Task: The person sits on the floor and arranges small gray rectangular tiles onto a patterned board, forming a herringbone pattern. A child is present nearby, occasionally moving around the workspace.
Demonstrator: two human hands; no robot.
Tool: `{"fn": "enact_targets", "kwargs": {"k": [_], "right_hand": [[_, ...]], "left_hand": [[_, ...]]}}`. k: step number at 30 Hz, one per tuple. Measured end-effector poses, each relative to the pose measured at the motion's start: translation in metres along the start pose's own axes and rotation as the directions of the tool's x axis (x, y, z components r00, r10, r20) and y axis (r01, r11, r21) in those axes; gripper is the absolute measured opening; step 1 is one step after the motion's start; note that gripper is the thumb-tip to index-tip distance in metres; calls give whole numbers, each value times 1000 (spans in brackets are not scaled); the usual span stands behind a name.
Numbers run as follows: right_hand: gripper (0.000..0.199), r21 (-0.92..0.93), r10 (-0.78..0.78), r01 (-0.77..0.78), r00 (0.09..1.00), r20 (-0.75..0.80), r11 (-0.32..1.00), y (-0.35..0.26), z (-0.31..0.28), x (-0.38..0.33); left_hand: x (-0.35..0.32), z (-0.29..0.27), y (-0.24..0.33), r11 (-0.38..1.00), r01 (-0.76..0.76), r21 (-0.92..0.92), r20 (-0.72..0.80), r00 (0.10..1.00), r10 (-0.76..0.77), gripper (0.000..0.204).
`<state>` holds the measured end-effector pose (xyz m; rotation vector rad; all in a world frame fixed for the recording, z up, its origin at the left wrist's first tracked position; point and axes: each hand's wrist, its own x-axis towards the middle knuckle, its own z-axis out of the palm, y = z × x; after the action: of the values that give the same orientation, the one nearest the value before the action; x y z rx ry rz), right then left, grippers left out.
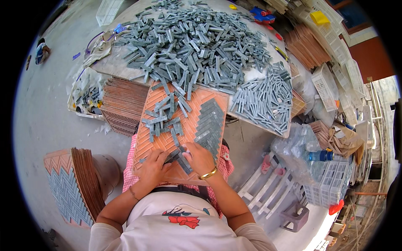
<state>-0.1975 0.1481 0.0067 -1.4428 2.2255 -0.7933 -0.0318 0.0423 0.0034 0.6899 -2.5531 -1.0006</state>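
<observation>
An orange herringbone-grooved tray [147, 138] lies over my lap, its far end against the worktable. Narrow grey-green stone tile strips fill a herringbone band [209, 125] along its right side. Loose tile strips [167, 119] lie jumbled on its upper left. My left hand [154, 168] is at the tray's near left, fingers curled down beside some dark strips; what they hold is hidden. Close to it, my right hand [200, 160], with a gold bracelet at the wrist, has thumb and fingers closed at a tile strip [183, 162] near the lower end of the laid pattern.
A big heap of tile strips [197, 46] covers the worktable [111, 62], with thinner strips [264, 98] at its right. Stacked orange trays [123, 98] stand left of my tray; another stack [86, 180] stands on the floor. A slatted white rack [268, 184] and plastic crates [328, 180] are at right.
</observation>
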Motion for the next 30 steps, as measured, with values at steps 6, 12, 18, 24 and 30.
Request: {"fn": "enact_targets", "kwargs": {"k": [6, 12, 18, 24, 30], "right_hand": [[17, -3, -234, 235, 971, -54, 972, -9, 13, 8], [16, -169, -231, 243, 969, 87, 955, -6, 18, 21], [7, -98, -340, 359, 925, 169, 928, -6, 9, 33], [19, 2, -101, 101, 992, -73, 995, -1, -11, 35], [27, -15, -49, 47, 985, -163, 999, -2, 11, 30]], "left_hand": [[1, -16, -5, 994, 14, 107, -13, 1000, -13, 39], [1, -22, -10, 995, 1, 99, 16, 1000, -2, 36], [-2, -19, -13, 993, -72, 91, -42, 996, 76, 32], [2, -9, -9, 992, -86, 95, -66, 994, 92, 26], [6, -8, -1, 992, -74, 105, -71, 994, 82, 23]]}}
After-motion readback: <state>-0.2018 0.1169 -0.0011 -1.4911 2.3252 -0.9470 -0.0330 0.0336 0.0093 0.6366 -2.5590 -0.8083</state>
